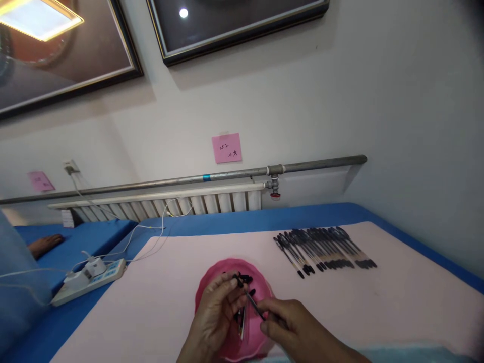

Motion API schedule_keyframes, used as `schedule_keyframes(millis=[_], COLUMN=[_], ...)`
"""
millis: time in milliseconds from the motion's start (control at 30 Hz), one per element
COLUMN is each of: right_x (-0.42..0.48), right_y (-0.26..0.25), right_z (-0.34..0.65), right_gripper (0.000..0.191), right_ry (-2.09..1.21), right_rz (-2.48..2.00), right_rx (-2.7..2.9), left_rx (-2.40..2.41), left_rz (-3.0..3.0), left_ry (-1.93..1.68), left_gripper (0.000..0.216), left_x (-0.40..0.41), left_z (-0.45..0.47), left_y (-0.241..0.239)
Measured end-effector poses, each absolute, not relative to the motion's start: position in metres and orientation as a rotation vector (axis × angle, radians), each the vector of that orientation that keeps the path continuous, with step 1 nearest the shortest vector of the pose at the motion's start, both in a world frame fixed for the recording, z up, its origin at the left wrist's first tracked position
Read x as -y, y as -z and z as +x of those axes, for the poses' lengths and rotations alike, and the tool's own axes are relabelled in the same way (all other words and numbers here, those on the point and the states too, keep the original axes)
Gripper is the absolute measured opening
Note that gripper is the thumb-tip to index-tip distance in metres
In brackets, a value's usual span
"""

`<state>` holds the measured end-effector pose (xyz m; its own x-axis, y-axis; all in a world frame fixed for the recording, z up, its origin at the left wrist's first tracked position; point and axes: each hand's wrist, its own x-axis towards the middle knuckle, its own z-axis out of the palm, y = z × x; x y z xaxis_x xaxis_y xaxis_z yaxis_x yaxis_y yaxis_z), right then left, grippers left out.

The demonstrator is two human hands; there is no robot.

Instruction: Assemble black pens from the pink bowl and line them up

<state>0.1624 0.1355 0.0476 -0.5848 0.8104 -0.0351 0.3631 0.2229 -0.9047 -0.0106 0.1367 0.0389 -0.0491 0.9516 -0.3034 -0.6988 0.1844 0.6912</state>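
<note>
My left hand [217, 312] is closed over the pink bowl [204, 277], its fingertips pinching a small black pen cap [238, 281]. From the right, my right hand [289, 322] grips a dark pen [255, 305] that slants up to the left. The pen's tip end meets or nearly meets the cap; I cannot tell whether it sits inside. Below my hands, the bowl contains several black caps [247, 278] and some clear and dark pen parts [243, 322], partly hidden by my fingers.
A row of many assembled black pens [321, 247] lies right of the bowl on pink paper [159, 302]. A white power strip [109, 275] with plugs and cables stands at the left. Another person's hand [46, 245] rests on the blue table [94, 239]. A radiator [212, 202] is behind.
</note>
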Motion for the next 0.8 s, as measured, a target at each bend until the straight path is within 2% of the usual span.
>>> schedule_keyframes(millis=[300, 400, 567, 800], right_x=[-0.135, -0.135, -0.134, -0.131], right_y=[-0.052, -0.045, -0.041, -0.047], right_z=[0.164, 0.162, 0.156, 0.153], right_gripper=[0.011, 0.005, 0.010, 0.010], right_ry=[-1.316, -1.302, -1.360, -1.371], right_rz=[-1.094, -1.152, -1.154, -1.062], right_rx=[2.055, 1.988, 1.778, 1.682], left_rx=[-0.905, -0.898, -0.907, -0.821], left_rz=[0.500, 0.535, 0.520, 0.467], left_ry=[-1.338, -1.333, -1.342, -1.414], left_gripper=[0.022, 0.023, 0.027, 0.018], left_x=[-0.133, -0.131, -0.132, -0.131], left_z=[-0.007, -0.005, -0.003, 0.010], left_y=[-0.038, -0.039, -0.039, -0.031])
